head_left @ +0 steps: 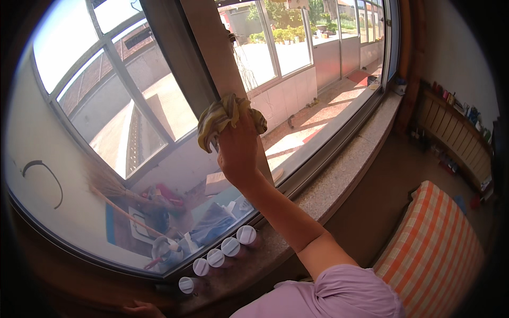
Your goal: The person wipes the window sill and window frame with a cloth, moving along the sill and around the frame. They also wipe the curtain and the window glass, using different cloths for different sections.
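My right hand [238, 149] is raised in front of a sliding window and grips a yellow and brown striped cloth [224, 115]. The bunched cloth lies against the upright window frame post [222, 59], where two glass panes meet. Folds of it hide most of my fingertips. Down at the bottom left, my left hand [143, 310] shows only in part, in shadow; whether it holds anything cannot be seen. Between the hands, several lidded clear containers [216, 258] stand in a row on the speckled stone windowsill [334, 194].
A bed or seat with an orange checked cover [429, 238] stands at the right. Beyond it, a slatted wooden cabinet [453, 123] carries small items. Through the left glass pane I see a straw broom [115, 189], a metal pot [165, 250] and blue fabric [212, 222].
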Demonstrator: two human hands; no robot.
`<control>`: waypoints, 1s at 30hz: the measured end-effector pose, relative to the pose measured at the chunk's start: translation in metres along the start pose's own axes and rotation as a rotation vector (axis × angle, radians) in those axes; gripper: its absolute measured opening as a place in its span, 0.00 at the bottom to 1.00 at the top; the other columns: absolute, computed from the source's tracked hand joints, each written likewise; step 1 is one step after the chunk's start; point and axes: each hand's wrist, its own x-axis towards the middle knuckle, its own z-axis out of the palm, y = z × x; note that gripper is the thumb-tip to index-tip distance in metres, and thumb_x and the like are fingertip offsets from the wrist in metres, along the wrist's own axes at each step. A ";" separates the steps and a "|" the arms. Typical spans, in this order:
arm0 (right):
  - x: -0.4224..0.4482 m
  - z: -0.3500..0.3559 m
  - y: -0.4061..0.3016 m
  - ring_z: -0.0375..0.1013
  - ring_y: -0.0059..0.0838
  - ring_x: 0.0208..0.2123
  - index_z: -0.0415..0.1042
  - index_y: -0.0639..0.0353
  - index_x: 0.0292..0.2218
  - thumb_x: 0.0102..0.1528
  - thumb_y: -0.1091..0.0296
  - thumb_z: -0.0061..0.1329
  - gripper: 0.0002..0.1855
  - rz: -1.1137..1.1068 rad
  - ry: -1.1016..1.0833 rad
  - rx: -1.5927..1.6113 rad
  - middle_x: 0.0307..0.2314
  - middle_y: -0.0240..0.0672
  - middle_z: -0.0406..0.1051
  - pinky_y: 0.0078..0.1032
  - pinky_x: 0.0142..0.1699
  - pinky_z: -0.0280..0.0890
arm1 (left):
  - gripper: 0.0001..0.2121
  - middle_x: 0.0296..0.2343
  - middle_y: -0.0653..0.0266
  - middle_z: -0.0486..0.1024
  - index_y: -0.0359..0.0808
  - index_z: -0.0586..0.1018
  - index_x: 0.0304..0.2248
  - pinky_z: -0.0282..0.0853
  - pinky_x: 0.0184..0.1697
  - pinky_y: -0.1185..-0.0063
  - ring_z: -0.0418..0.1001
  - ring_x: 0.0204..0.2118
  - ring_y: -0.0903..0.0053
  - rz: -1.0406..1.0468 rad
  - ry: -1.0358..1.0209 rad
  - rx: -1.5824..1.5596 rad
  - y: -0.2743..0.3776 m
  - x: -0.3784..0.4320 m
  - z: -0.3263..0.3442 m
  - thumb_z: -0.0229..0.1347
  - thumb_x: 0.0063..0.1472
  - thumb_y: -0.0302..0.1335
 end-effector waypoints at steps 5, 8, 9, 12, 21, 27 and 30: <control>-0.080 -0.014 0.033 0.63 0.61 0.56 0.68 0.67 0.50 0.53 0.78 0.46 0.22 -0.032 -0.057 -0.063 0.52 0.56 0.64 0.55 0.62 0.55 | 0.30 0.59 0.23 0.48 0.16 0.49 0.60 0.47 0.64 0.49 0.50 0.62 0.32 -0.080 -0.032 -0.080 0.019 0.000 0.011 0.46 0.68 0.30; -0.138 -0.010 0.044 0.61 0.62 0.55 0.70 0.62 0.50 0.53 0.76 0.48 0.21 0.011 -0.102 -0.038 0.53 0.53 0.64 0.56 0.61 0.54 | 0.31 0.59 0.22 0.48 0.15 0.48 0.60 0.47 0.64 0.49 0.50 0.62 0.31 -0.101 -0.074 0.044 0.013 -0.002 0.002 0.45 0.68 0.31; -0.155 -0.008 0.041 0.60 0.63 0.55 0.71 0.60 0.49 0.52 0.75 0.49 0.21 0.028 -0.118 -0.019 0.53 0.52 0.63 0.56 0.61 0.52 | 0.30 0.58 0.27 0.53 0.18 0.51 0.60 0.51 0.64 0.52 0.54 0.60 0.36 -0.100 -0.071 0.161 0.008 0.004 -0.010 0.48 0.67 0.29; -0.211 -0.015 0.057 0.59 0.62 0.57 0.71 0.59 0.50 0.55 0.74 0.48 0.19 0.060 -0.144 -0.055 0.54 0.53 0.62 0.56 0.62 0.51 | 0.28 0.55 0.36 0.62 0.23 0.58 0.59 0.59 0.62 0.59 0.63 0.58 0.44 -0.071 -0.032 0.308 0.008 0.009 -0.002 0.53 0.63 0.26; -0.333 -0.078 0.095 0.65 0.51 0.54 0.67 0.68 0.53 0.55 0.78 0.50 0.24 0.515 -0.339 -0.107 0.50 0.51 0.65 0.41 0.60 0.62 | 0.29 0.56 0.35 0.60 0.22 0.56 0.60 0.60 0.62 0.59 0.62 0.59 0.46 0.066 0.110 0.159 -0.014 0.001 0.018 0.53 0.63 0.24; -0.201 -0.084 0.068 0.66 0.51 0.50 0.72 0.69 0.47 0.53 0.85 0.46 0.18 0.492 -0.062 0.074 0.47 0.49 0.66 0.42 0.57 0.63 | 0.30 0.54 0.36 0.62 0.23 0.56 0.60 0.62 0.60 0.59 0.65 0.57 0.47 0.030 0.099 0.262 -0.022 -0.004 0.020 0.53 0.63 0.23; -0.115 -0.069 0.053 0.63 0.52 0.55 0.71 0.67 0.48 0.53 0.82 0.46 0.19 0.153 0.000 0.114 0.50 0.47 0.65 0.45 0.60 0.59 | 0.29 0.52 0.37 0.65 0.23 0.57 0.59 0.64 0.58 0.59 0.68 0.53 0.46 0.048 0.067 0.314 -0.001 0.002 0.007 0.54 0.62 0.24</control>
